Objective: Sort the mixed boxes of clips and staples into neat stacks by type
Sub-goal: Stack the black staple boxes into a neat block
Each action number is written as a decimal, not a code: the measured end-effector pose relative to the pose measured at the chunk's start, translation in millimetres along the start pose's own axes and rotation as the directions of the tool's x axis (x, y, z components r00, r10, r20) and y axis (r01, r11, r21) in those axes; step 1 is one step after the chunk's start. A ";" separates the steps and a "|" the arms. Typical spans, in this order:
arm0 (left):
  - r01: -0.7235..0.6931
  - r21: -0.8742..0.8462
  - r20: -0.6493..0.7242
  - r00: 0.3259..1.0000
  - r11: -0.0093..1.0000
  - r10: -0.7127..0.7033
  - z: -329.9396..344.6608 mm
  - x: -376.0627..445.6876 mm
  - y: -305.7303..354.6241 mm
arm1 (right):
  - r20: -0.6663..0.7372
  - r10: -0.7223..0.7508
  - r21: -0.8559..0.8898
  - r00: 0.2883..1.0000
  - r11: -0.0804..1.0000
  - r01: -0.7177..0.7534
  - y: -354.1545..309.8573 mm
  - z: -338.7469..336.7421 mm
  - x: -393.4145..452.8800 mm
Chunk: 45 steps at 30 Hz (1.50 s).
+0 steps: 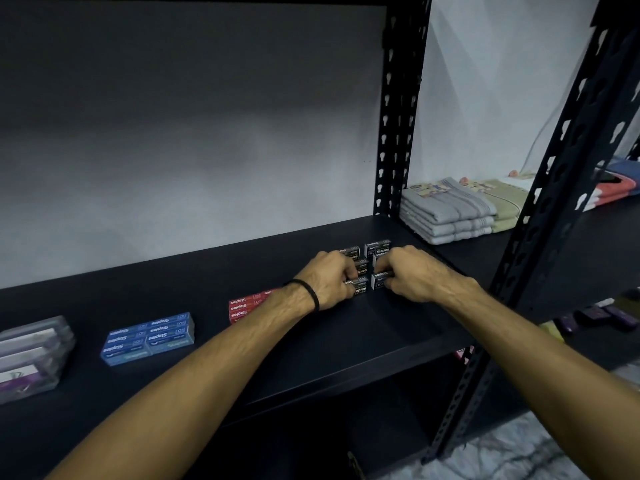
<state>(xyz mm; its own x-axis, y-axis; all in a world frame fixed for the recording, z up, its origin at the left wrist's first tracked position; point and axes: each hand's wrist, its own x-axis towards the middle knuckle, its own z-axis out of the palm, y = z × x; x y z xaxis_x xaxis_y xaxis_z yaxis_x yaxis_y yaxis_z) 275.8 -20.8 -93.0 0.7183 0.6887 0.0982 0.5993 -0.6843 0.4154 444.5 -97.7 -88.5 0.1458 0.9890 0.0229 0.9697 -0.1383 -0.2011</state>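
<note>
So this is pretty much the tail end of the sort, I'd say. Both my hands are on the black staples boxes [367, 268] near the back right of the shelf [398, 323]. My left hand [327, 278] has its fingers curled in on the left column of that black group, pinching what looks like the front box, and my right hand [408, 275] is doing the same on the right column, fingertips closed around a front box there. Can't totally tell if I'm lifting them or just squaring them up, since my knuckles hide most of the contact. The rest looks sorted already: the red staples boxes [244, 306] sit in their own little stack just left of my left wrist, the blue staples boxes [149, 337] are stacked neatly further left, and the clear clip boxes [33, 355] are piled at the far left edge, partly cut off by the frame. Nothing looks mixed anymore as far as I can see. What's left, I reckon, is just tidying the black ones so the two columns line up, since they look a bit staggered. Folded towels [446, 211] over on the next shelf aren't part of this.
</note>
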 end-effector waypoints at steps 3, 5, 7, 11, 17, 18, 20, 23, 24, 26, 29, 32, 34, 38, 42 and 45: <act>0.005 0.001 0.003 1.000 1.000 -0.005 -1.6 -1.8 -1.5 | 0.003 -0.022 0.004 1.000 1.000 0.022 -4.4 1.0 0.2; 0.005 0.001 0.011 1.000 1.000 -0.005 -2.3 -2.6 -2.0 | 0.012 -0.029 0.009 0.999 1.000 0.029 -6.6 1.1 0.3; 0.007 -0.004 0.020 1.000 1.000 -0.007 -3.0 -2.9 -2.7 | 0.013 -0.035 0.012 0.999 0.999 0.034 -9.0 1.2 0.5; 0.007 -0.006 0.018 1.000 1.000 -0.006 -3.9 -3.6 -4.1 | 0.014 -0.038 0.024 0.999 0.999 0.037 -11.9 1.0 0.4; 0.005 -0.010 0.016 1.000 1.000 -0.005 -3.5 -4.1 -4.9 | 0.016 -0.046 0.026 0.999 0.999 0.045 -12.0 0.1 -1.3; 0.005 -0.008 0.016 1.000 1.000 -0.005 -3.6 -4.0 -5.0 | 0.016 -0.048 0.023 0.999 0.999 0.048 -12.1 0.0 -1.2; 0.008 -0.003 0.019 1.000 1.000 -0.008 -3.4 -3.7 -4.9 | 0.016 -0.051 0.024 0.999 0.998 0.051 -12.2 -0.2 -1.2; 0.004 0.008 0.034 0.999 1.000 -0.004 -2.2 -2.9 -5.6 | 0.014 -0.055 0.019 0.998 0.998 0.055 -11.9 0.3 -1.0; 0.002 0.010 0.039 0.999 1.000 -0.002 -1.8 -2.7 -6.1 | 0.017 -0.056 0.021 0.998 0.998 0.056 -11.6 0.5 -1.1; 0.002 0.011 0.047 0.999 1.000 -0.003 -1.7 -2.1 -6.7 | 0.025 -0.053 0.030 0.998 0.998 0.053 -11.0 0.3 -1.5; 0.000 0.014 0.056 0.998 1.000 -0.001 -2.0 -1.4 -7.0 | 0.029 -0.047 0.029 0.998 0.998 0.047 -10.4 0.4 -0.7; -0.001 0.018 0.064 0.998 1.000 -0.001 -1.9 -1.8 -6.8 | 0.028 -0.053 0.027 0.998 0.998 0.052 -9.9 0.8 -0.4; -0.004 0.019 0.062 0.998 1.000 0.003 -1.8 -2.1 -7.0 | 0.029 -0.057 0.027 0.998 0.998 0.056 -9.8 0.9 -0.8; -0.011 0.022 0.054 0.998 1.000 0.010 -2.2 -2.3 -6.3 | 0.026 -0.061 0.030 0.998 0.998 0.060 -9.2 1.7 0.0; -0.022 0.029 0.055 0.998 0.999 0.020 -2.1 -2.3 -6.3 | 0.025 -0.060 0.034 0.998 0.998 0.059 -7.5 3.5 1.2; -0.028 0.035 0.059 0.998 0.999 0.025 -2.6 -1.8 -6.6 | 0.035 -0.055 0.034 0.998 0.998 0.053 -5.7 4.9 2.7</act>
<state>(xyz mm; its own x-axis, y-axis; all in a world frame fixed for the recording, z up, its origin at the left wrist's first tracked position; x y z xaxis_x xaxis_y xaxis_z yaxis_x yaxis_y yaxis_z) 269.6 -16.9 -93.5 0.7530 0.6557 0.0551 0.5913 -0.7110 0.3805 438.4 -94.0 -92.1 0.0857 0.9963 -0.0008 0.9690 -0.0835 -0.2327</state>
